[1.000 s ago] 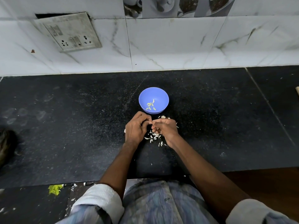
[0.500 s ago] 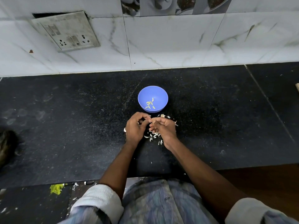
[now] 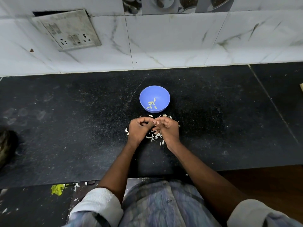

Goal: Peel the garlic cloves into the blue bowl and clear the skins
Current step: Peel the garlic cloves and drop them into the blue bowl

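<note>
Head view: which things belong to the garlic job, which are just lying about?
Job:
- blue bowl holding a few peeled cloves
- skins scattered on the counter
- left hand and right hand, fingers curled together

Lying about:
- wall socket
- yellow scrap below the counter

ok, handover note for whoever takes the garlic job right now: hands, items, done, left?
Left hand and right hand: fingers curled, tips meeting in front of the blue bowl, apparently pinching a clove; the clove itself is hidden.
Bowl holds a few small pale pieces.
Skins are scattered on the black counter under and around the hands.
Done: some pieces in the bowl.
Left: finish this clove, drop it in, clear the skins.
</note>
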A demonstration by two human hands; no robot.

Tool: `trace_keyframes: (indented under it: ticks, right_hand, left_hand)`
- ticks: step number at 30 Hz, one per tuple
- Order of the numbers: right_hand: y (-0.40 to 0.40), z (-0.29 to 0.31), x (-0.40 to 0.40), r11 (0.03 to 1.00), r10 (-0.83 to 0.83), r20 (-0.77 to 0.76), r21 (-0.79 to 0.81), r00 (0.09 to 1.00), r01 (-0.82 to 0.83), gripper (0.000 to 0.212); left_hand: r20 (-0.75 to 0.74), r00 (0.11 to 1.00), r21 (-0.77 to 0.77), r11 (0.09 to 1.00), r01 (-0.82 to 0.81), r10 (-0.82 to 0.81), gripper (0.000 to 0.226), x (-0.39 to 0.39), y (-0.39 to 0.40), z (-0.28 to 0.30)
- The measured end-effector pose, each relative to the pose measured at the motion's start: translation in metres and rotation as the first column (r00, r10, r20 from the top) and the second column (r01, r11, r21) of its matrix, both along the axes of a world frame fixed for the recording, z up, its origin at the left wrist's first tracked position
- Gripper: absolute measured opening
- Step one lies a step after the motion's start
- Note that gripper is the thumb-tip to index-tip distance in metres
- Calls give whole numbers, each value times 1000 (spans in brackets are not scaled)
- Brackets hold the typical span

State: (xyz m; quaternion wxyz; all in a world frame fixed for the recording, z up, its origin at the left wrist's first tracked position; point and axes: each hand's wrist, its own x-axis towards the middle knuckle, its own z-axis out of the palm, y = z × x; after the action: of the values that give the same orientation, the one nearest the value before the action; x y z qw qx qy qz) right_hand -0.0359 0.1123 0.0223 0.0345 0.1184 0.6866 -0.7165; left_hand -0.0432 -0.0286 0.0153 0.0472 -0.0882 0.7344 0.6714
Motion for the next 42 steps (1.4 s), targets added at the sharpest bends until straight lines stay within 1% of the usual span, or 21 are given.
trace_keyframes:
  ticks: [3,6,8,11,15,22,27,29,32,34,36,38,40,42]
  right_hand:
    - [0,-3,-1,1000,-6,-3,10,1000,6,12]
    - [1,-4,-3,1000,-4,-14,19,1000,4,15]
    - [2,-4,-4,999,10,-24,35,1000,-9,17]
    - [3,-4,-7,998,25,-37,66,999,-22,17]
    - [3,-7,-8,995,21,-36,98,999,-17,18]
    - [3,-12,-11,992,18,-36,122,999,-14,19]
    - [3,-12,-12,987,12,-28,159,1000,-7,19]
    - [3,-12,-12,988,11,-35,154,999,-6,17]
    - [3,-8,-11,991,25,-49,130,998,-18,14]
    - [3,-6,-11,994,20,-49,104,999,-15,11]
    - [4,-4,-11,997,11,-39,82,999,-8,10]
    - [2,-2,-10,999,1,-17,41,1000,-1,12]
    - [0,-1,-9,998,-31,36,-60,999,33,12]
    - [-1,1,-9,973,-71,117,-208,991,94,13]
  left_hand:
    - [53,998,60,998,-22,18,8,1,1,3]
    - [115,993,118,993,-25,11,10,1,2,5]
    - [136,991,133,991,-13,-6,7,1,4,4]
    - [143,990,125,992,-18,1,4,1,4,3]
    - [132,991,96,994,-46,34,11,-1,2,7]
    - [103,994,-9,1000,-29,30,9,-7,-1,7]
    - [58,998,-174,985,-14,24,8,-11,1,5]
    - [39,999,-257,966,-14,24,12,-10,2,7]
    - [12,999,-303,953,-29,34,19,-10,4,8]
    - [-3,1000,-301,953,-18,18,11,-10,5,8]
    - [-8,1000,-278,961,8,-11,7,-8,5,7]
    - [-1,1000,-229,973,20,-21,9,-6,7,7]
    - [1,1000,-204,979,9,-9,11,-5,9,9]
    - [14,1000,-171,985,18,-16,13,-5,10,10]
